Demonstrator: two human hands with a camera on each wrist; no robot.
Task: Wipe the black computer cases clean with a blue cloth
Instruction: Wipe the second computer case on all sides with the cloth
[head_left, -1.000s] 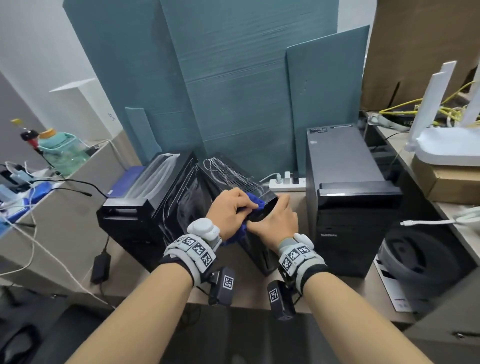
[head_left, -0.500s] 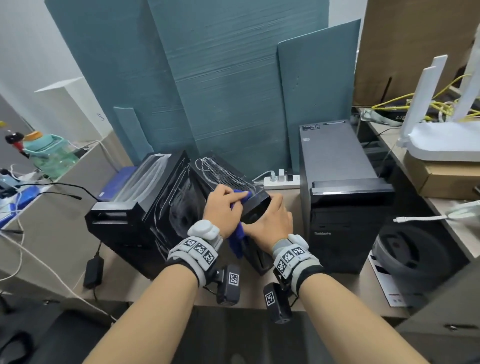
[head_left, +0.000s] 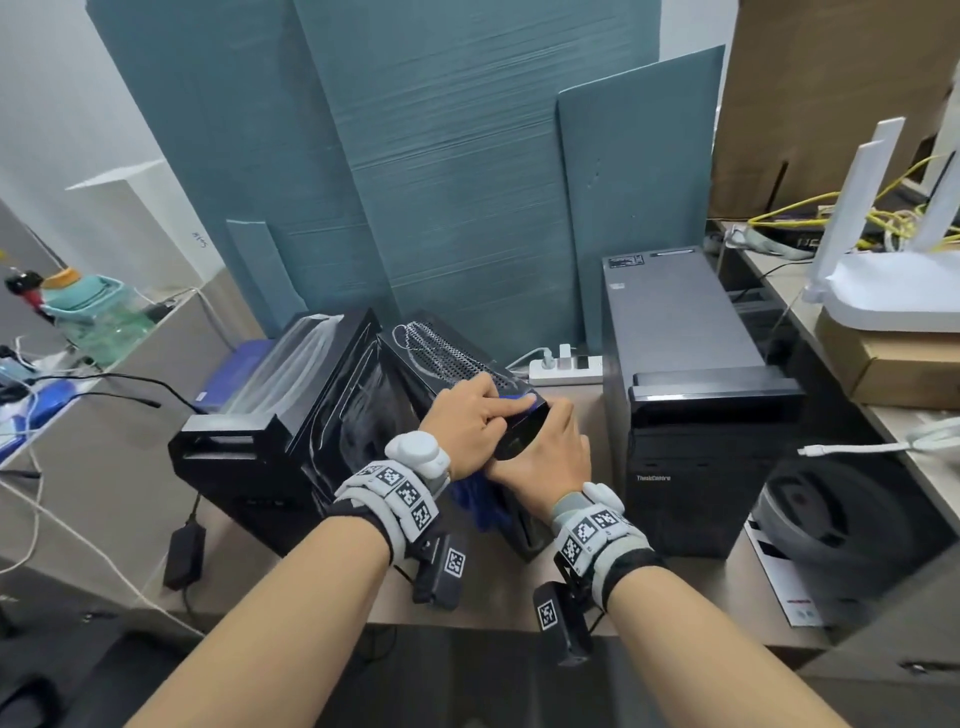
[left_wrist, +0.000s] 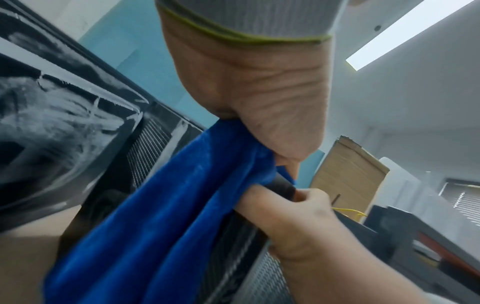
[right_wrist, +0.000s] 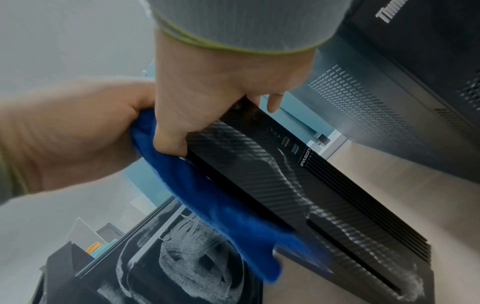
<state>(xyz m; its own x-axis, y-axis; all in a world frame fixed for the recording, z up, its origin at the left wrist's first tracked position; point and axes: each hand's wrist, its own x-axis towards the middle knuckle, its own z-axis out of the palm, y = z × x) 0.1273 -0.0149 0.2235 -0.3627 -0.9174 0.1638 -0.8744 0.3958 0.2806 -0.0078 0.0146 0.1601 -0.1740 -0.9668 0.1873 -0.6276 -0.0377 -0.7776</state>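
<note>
While the blue cloth (head_left: 521, 400) is pressed on the top front corner of the middle black case (head_left: 457, 364), wiping that case, by the look of it. Left hand (head_left: 470, 421) gripping the cloth, right hand (head_left: 545, 452) clasping the case's front edge beside it. Next, probably: drag the cloth down the dusty front, near the tabletop's (head_left: 498, 587) front edge.
</note>
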